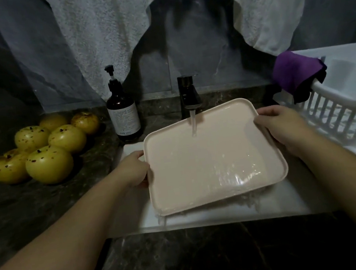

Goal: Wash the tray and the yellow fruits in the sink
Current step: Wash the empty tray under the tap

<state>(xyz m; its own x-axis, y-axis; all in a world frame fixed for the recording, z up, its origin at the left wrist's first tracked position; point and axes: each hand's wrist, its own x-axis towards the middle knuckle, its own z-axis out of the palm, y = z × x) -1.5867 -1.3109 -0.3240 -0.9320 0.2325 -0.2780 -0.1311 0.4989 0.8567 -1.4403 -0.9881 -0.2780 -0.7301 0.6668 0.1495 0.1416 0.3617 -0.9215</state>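
Pale pink plastic tray is held over the sink at frame centre, tilted so its near edge sits lowest. Water runs from the black tap at 12 o'clock of the tray and strikes its upper middle. Water pools toward the tray's 5 o'clock corner and spills over the near edge into the sink.

Left hand grips the tray's rim at 9 o'clock, fingers curled round the edge, thumb on top. Right hand grips the rim at 2 o'clock, thumb over the top face, the other fingers hidden beneath.

Six yellow fruits with brown speckles lie clustered on the dark marble counter at 9 o'clock of the tray, well apart from it, outside the sink. Several touch one another.

A brown pump bottle with a white label stands upright at 11 o'clock, between the fruits and the tap. A white rack sits at 3 o'clock, just beside the right hand, with a purple cloth draped over its rim. White towels hang against the wall at 12 o'clock.
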